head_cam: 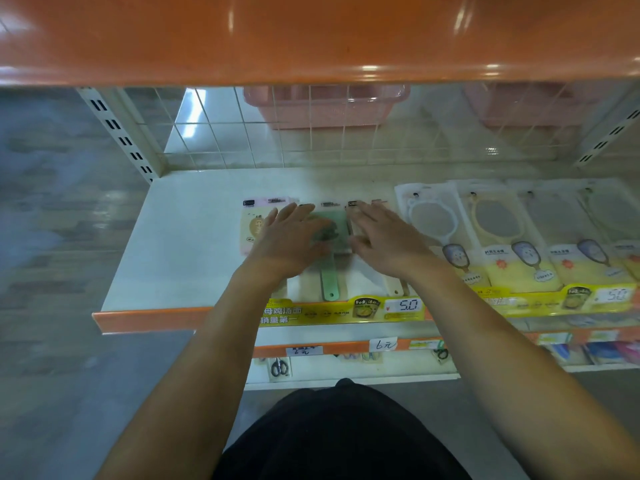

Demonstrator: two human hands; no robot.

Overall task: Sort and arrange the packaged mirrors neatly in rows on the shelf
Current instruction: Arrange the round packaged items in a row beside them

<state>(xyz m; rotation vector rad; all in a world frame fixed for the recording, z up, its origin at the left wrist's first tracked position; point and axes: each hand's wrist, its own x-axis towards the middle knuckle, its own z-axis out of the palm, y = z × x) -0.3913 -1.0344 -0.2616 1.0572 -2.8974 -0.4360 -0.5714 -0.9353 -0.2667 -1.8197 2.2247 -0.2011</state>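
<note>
Both hands are laid flat, fingers spread, nothing clamped: left hand (289, 237) and right hand (384, 240) are pressed on the packaged mirrors (332, 233) mid-shelf. Long axes are run front to back, with the green handle (329, 282) pointed toward the person. A finished row (502, 237) is seen just right, on the shelf (180, 244).
</note>
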